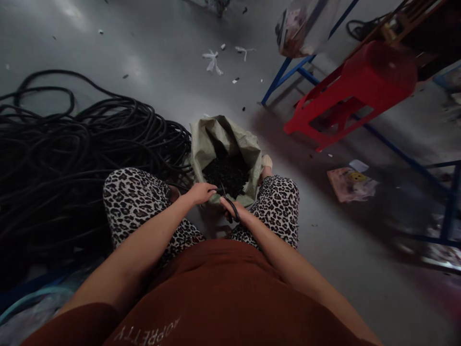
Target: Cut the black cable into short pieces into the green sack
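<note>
Between my knees stands an open woven sack [200, 139] with many small black pieces [230, 173] inside. My left hand [201, 193] is closed over the sack's near rim, pinching a black rubber cord [176, 185] whose end points toward the scissors. In my right hand [234, 209] I grip black-handled scissors [236, 211], their blades up over the sack opening near the cord's end. Whether the blades touch the cord is too small to tell. The cord passes behind my left hand toward a big tangled heap of black cord [82, 139] at the left.
A red plastic stool [370, 86] and a blue metal frame [284, 79] stand at the right. A clear plastic bag [298, 29] hangs at the top right. White scraps [213, 61] and a pink plastic packet [351, 182] lie on the grey floor.
</note>
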### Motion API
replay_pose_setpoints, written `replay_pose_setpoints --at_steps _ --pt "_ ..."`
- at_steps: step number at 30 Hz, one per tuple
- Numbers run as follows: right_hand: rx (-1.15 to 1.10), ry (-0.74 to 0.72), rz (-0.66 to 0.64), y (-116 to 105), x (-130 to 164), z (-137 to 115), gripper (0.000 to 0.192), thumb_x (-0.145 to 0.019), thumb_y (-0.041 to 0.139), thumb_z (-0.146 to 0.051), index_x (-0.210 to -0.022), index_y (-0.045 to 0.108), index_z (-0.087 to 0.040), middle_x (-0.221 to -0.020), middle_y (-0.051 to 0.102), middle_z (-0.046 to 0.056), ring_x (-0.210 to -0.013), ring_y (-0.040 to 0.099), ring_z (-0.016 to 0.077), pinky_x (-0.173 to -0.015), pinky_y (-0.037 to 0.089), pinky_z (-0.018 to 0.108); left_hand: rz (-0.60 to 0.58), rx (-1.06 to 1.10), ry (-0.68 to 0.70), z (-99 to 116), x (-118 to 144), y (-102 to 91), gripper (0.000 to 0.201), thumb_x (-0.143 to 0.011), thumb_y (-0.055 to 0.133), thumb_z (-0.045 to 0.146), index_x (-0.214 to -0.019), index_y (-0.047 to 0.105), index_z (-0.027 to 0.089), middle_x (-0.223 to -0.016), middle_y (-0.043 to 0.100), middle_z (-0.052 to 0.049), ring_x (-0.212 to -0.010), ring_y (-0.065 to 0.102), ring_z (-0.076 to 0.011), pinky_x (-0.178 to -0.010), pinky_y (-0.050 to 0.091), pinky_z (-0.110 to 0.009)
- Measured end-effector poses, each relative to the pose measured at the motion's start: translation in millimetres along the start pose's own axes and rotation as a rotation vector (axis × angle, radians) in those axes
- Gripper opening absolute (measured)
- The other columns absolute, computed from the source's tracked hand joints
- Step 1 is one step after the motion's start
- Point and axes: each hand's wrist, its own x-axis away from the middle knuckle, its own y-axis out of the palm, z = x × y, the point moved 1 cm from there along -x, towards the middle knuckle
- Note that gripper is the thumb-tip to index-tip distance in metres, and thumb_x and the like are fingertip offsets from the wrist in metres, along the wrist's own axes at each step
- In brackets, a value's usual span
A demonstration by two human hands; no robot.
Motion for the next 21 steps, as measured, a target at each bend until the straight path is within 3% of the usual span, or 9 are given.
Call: replay_pose_setpoints --at_steps 12,21 --pt "-0.024 0.010 0.078 4 4 4 0.060 -0.087 0.039 -0.068 -0.065 0.057 -0.015 -0.045 0.054 0.003 -0.034 0.053 0.0133 -0.034 0.041 0.021 0.005 0.082 -0.017 4 -2 -0.2 0.035 -0.090 0.047 0.032 -0.116 0.067 0.022 -0.114 0.070 -0.003 -0.107 0.062 -0.0202 -0.092 0.046 -0.026" --pt "-0.095 0.046 0.137 -4 11 -6 0.057 -0.088 0.040 -0.065 -0.062 0.053 -0.015 -0.041 0.051 0.001 -0.031 0.051 0.0128 -0.031 0.039 0.020 0.047 -0.042 -0.001 -1 2 -8.5 0.034 -0.090 0.046 0.033 -0.117 0.064 0.024 -0.115 0.069 -0.003 -0.108 0.062 -0.0216 -0.091 0.046 -0.029"
